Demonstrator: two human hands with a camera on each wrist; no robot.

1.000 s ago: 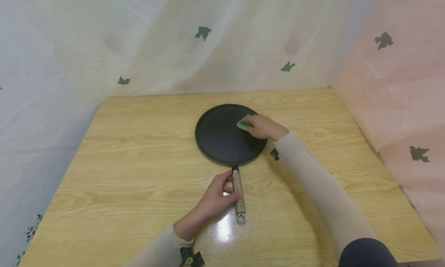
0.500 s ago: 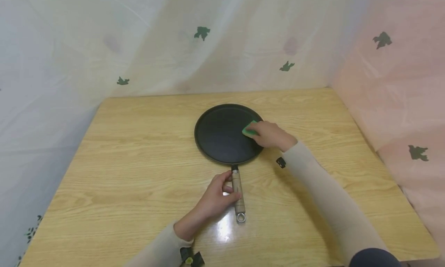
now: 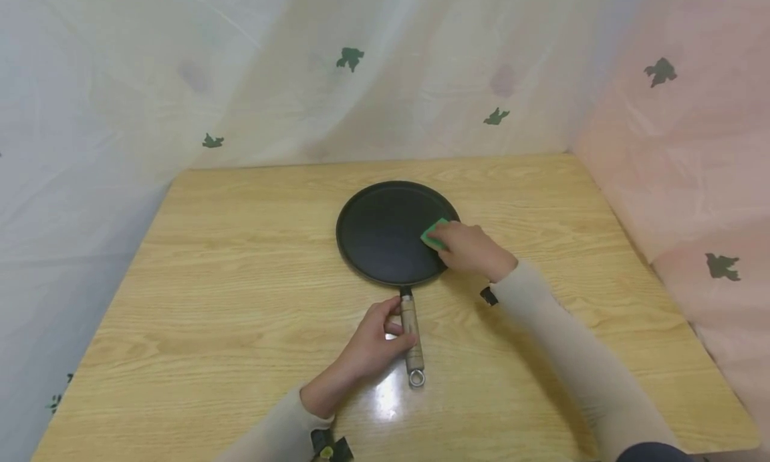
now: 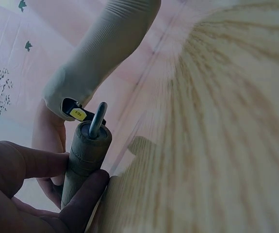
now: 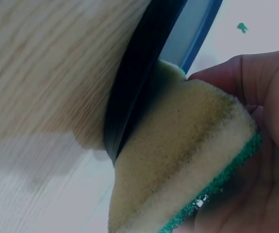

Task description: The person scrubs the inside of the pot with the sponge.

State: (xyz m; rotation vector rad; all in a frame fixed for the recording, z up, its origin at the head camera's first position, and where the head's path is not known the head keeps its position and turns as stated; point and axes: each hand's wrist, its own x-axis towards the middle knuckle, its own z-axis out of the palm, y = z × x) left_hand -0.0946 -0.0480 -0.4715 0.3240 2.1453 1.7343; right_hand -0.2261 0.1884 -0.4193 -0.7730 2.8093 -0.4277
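Head view, listed near to far. Left sleeve, cream, dark fitting at its cuff. Metal ring, one, at the near end of a wooden handle. Left hand, pinching that handle between thumb and fingers. Right hand, farther off, at the right side of a black pan, thumb and fingers pinching a sponge. Sponge: beige foam, green scouring face; in the right wrist view, bent and touching the rim. Pan: round, shallow, lying on the wood-grained table, handle towards the person. Backdrop, pale, with dark green bird shapes, behind the table's far edge.
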